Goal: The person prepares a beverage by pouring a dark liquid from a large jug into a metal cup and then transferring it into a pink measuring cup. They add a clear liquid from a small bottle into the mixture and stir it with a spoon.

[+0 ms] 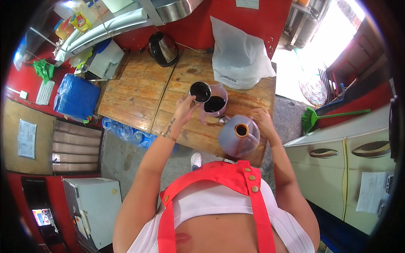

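My left hand [186, 106] grips a small round metal cup [202, 98] with dark contents, tilted over the table. Just to its right stands a translucent pink plastic pitcher [223, 109], dark liquid inside. The cup overlaps the pitcher's left rim. A large translucent plastic jug [227, 144], uncapped and brown-stained at its mouth, stands at the table's near edge. My right hand [262, 120] is at the far right side of this jug; whether its fingers hold anything is unclear. A small shiny metal piece [224, 119] lies between pitcher and jug.
The wooden table [133, 95] carries an electric kettle [163, 49] and a white plastic bag [240, 60] at the back. A blue plastic-wrapped container [77, 95] stands left. Wrapped bottles [126, 131] lie below the table's edge. A cream refrigerator [316, 177] stands right, near a green broom [311, 118].
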`<state>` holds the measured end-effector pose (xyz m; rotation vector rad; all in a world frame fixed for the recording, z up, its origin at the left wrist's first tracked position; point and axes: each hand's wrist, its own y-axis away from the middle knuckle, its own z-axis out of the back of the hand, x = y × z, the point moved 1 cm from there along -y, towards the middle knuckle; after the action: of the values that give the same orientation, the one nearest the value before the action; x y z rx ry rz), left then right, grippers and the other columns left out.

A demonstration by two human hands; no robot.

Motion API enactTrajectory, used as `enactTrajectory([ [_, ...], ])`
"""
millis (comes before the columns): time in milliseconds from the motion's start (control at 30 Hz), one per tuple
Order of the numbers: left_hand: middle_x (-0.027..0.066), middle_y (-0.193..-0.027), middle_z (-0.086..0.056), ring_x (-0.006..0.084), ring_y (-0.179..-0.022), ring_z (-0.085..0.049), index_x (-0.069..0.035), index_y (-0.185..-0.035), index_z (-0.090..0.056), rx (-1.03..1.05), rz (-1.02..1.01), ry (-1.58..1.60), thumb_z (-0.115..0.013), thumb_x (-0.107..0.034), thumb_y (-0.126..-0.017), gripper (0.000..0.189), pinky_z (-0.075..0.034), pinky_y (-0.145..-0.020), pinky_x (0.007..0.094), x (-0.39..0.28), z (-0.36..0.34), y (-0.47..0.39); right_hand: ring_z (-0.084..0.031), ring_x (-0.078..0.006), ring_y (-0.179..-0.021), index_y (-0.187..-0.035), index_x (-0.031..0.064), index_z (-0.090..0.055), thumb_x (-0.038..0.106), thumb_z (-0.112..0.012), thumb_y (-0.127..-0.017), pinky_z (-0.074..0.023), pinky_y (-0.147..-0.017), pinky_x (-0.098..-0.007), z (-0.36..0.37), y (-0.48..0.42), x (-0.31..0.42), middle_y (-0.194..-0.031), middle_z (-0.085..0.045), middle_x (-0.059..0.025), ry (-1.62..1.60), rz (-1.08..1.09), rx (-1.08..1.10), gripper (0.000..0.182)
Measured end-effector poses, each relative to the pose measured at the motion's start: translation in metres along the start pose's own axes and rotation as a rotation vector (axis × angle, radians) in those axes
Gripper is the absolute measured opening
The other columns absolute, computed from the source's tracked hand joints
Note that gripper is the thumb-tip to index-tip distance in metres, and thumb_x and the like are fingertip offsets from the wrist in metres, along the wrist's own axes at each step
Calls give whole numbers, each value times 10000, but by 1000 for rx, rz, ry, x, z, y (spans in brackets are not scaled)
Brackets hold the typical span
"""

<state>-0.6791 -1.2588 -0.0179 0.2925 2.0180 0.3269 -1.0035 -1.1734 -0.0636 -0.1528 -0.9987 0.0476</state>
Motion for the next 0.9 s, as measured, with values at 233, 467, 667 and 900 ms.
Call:
enactTrajectory([
  [233,82,-964,-583,169,-855,-600,-5,-1017,-475,10,5,-146,-542,-17,-822,206,-546,-737,315,-3,-4,1,-463,-325,-1046,-995,121,-548,203,-496,-802,-408,-853,-413,-49,-32,-47,-1024,-486,-131,573,54,397,216],
  [467,55,-980,-573,145,-880,-584,-27,-1072,-458,40,-51,-271,-568,-35,-817,278,-519,-769,306,-9,-15,7,-467,-296,-1052,-952,102,-505,248,-464,-817,-397,-841,-423,-55,-32,-42,-1011,-506,-119,687,135,494,203],
  [667,49,-983,-566,122,-835,-579,-1,-1185,-425,58,-92,-354,-598,-2,-787,433,-504,-714,264,-10,-21,7,-546,-323,-920,-928,90,-477,198,-523,-792,-432,-742,-427,-20,-22,-21,-924,-575,-116,422,141,420,180],
  [900,54,-955,-571,105,-831,-554,40,-1224,-403,172,-186,-505,-604,39,-762,503,-465,-710,225,-11,-24,4,-562,-352,-852,-998,75,-465,212,-548,-818,-444,-696,-420,36,-9,18,-883,-581,-143,389,87,249,241],
])
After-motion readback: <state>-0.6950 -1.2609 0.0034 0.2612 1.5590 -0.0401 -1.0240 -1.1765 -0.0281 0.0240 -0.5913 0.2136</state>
